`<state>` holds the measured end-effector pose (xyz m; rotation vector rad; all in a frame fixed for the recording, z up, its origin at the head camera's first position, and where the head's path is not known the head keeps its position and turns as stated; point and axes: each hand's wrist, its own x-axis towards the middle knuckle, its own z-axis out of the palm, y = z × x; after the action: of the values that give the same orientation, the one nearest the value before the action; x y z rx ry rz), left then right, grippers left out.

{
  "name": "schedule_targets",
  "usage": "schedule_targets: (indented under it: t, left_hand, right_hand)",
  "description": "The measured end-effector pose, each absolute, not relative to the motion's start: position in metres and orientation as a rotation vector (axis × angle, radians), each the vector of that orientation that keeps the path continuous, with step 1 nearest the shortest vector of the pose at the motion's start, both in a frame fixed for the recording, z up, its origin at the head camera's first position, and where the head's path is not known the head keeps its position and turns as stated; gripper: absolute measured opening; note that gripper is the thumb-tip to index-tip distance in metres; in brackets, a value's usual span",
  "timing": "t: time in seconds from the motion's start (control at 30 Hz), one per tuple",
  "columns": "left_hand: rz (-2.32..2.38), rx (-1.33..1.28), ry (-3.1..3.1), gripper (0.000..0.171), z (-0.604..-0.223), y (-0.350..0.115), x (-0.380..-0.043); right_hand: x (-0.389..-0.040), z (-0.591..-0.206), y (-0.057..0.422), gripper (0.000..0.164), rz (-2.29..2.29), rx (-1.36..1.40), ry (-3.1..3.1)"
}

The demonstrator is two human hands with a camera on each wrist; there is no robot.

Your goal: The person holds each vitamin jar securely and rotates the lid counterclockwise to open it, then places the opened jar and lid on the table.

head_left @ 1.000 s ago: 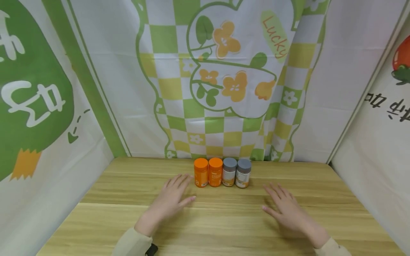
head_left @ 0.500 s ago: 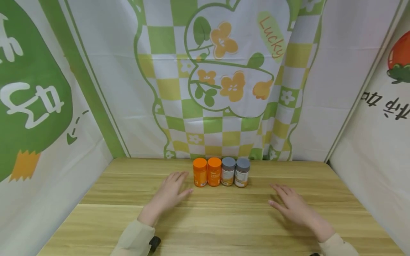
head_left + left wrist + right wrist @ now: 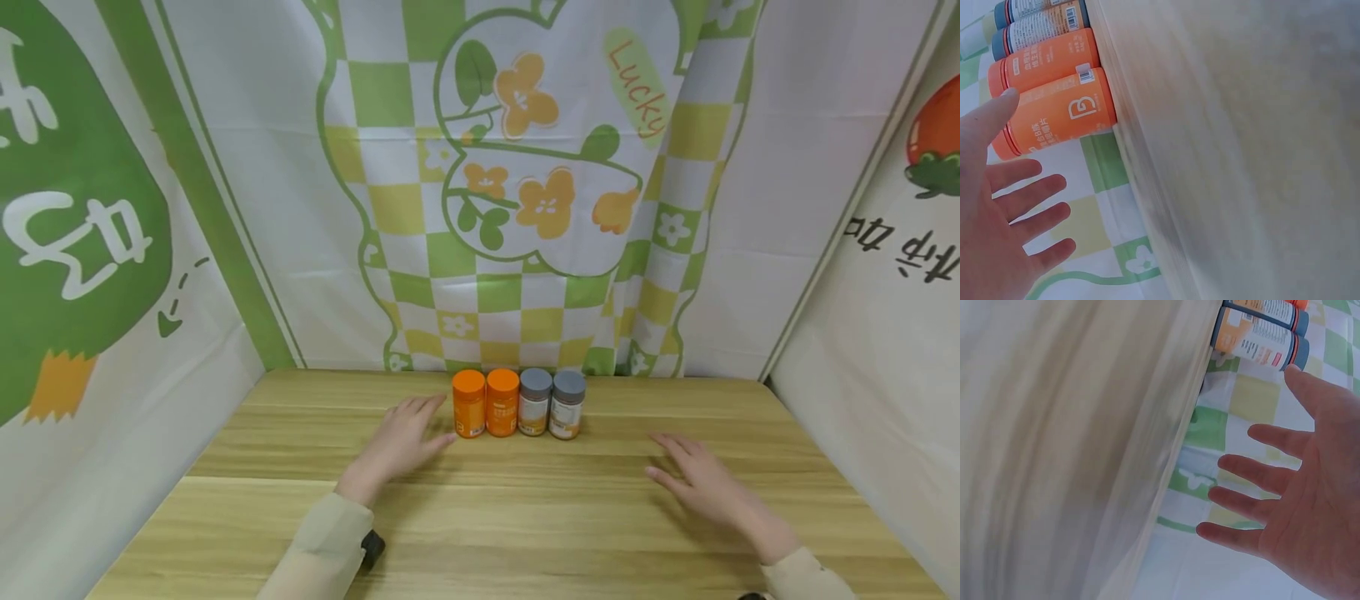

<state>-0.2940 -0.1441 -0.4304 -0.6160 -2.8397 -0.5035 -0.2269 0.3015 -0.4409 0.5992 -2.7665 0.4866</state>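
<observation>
Near the table's back edge, two orange bottles stand upright, the left one (image 3: pixel 470 407) beside the second (image 3: pixel 502 405). To their right stand two grey-capped bottles, the inner one (image 3: pixel 534 405) and the outer one (image 3: pixel 566 407). My left hand (image 3: pixel 399 440) is just left of the row, fingers spread, thumb tip close to the leftmost orange bottle (image 3: pixel 1063 115). Well to the right of the row, my right hand (image 3: pixel 701 479) hovers with fingers extended and nothing in it. Its palm and spread fingers show in the right wrist view, with the outer grey-capped bottle (image 3: pixel 1260 339) beyond the thumb.
A wooden table (image 3: pixel 525 525) carries the bottles. Behind it hangs a green-and-white checked curtain (image 3: pixel 502 292). Printed cloth walls rise at the left (image 3: pixel 210 350) and the right (image 3: pixel 862 375).
My left hand has shifted slightly forward and closer to the leftmost orange bottle. My right hand has moved right, away from the row. The bottles stay in place.
</observation>
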Motion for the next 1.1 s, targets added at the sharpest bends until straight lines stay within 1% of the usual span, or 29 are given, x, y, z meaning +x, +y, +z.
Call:
schedule_targets:
  t: [0.37,0.73,1.1]
  left_hand:
    - [-0.563,-0.604,-2.886,0.076,-0.433,-0.143,-0.307]
    - [-0.696,-0.618,-2.87,0.073,-0.436,-0.137,-0.325]
    - [-0.877,-0.599,-2.879,0.071,-0.438,-0.133,-0.335]
  right_hand:
    - [-0.226,-0.441,0.314,0.053,0.531,0.554,-2.786]
    - [-0.227,-0.438,0.33,0.052,0.514,0.504,-2.822]
    - [-0.228,-0.439,0.343,0.05,0.487,0.504,-2.8]
